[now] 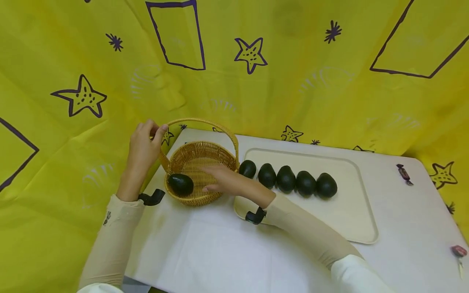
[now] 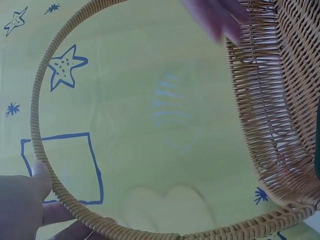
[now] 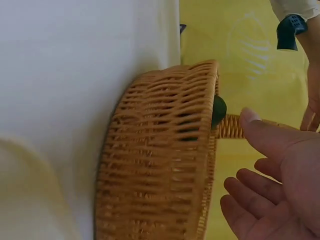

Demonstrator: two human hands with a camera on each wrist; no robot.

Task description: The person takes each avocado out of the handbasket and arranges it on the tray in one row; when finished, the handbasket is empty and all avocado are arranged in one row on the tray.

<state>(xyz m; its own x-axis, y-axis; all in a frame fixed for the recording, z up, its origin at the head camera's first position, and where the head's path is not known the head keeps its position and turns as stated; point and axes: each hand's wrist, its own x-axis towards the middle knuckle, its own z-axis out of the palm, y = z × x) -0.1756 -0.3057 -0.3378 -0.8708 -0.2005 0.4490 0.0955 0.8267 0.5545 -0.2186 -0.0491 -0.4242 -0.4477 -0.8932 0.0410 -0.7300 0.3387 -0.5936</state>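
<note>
A wicker basket (image 1: 198,149) stands at the left of the table, with one dark green avocado (image 1: 180,184) lying inside near its front left wall. My left hand (image 1: 143,144) grips the left side of the arched handle (image 1: 210,122); in the left wrist view its thumb and fingers (image 2: 41,177) close around the woven handle. Over the basket's right part hovers my right hand (image 1: 225,179), holding nothing. In the right wrist view its fingers are loosely bent and spread beside the basket's rim (image 3: 212,80). Several avocados (image 1: 286,179) sit in a row on a cream tray (image 1: 351,219).
The tray lies just right of the basket, under my right forearm. A dark wrapped candy (image 1: 404,175) is at the table's right, and a lollipop (image 1: 459,251) lies near its right edge. A yellow patterned cloth (image 1: 286,97) hangs right behind the table.
</note>
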